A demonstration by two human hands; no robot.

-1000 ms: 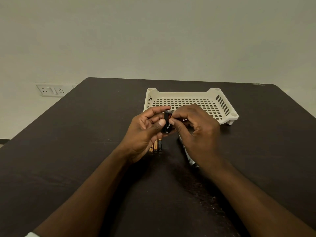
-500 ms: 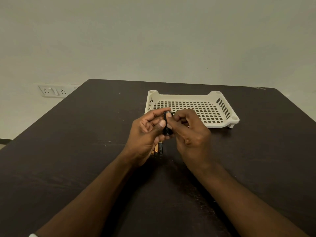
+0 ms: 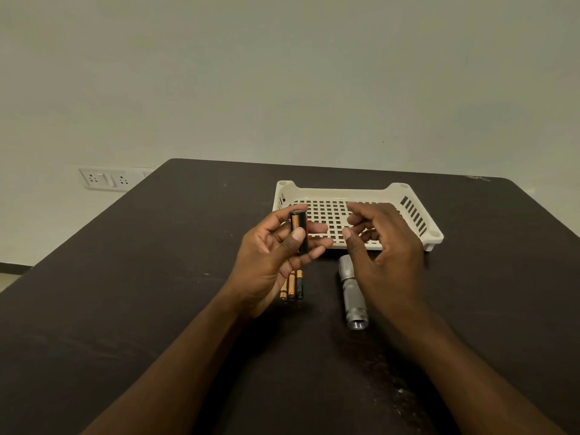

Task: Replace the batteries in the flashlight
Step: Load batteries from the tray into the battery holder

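My left hand (image 3: 276, 255) holds a black battery holder (image 3: 298, 229) upright between thumb and fingers, with a copper-topped battery showing in it. My right hand (image 3: 381, 246) hovers to the right of it, fingers loosely curled and apart, holding nothing. A silver flashlight body (image 3: 351, 293) lies on the dark table under the right hand, its open end toward me. Three loose copper-and-black batteries (image 3: 292, 284) lie side by side on the table below my left hand.
A white perforated plastic tray (image 3: 411, 211) sits behind the hands on the dark table (image 3: 157, 293). A wall socket plate (image 3: 103, 178) is on the wall at the far left. The table's far edge meets a plain wall.
My right hand has let go of the battery holder and pulled away to the right, uncovering the flashlight body. The left hand keeps the holder.
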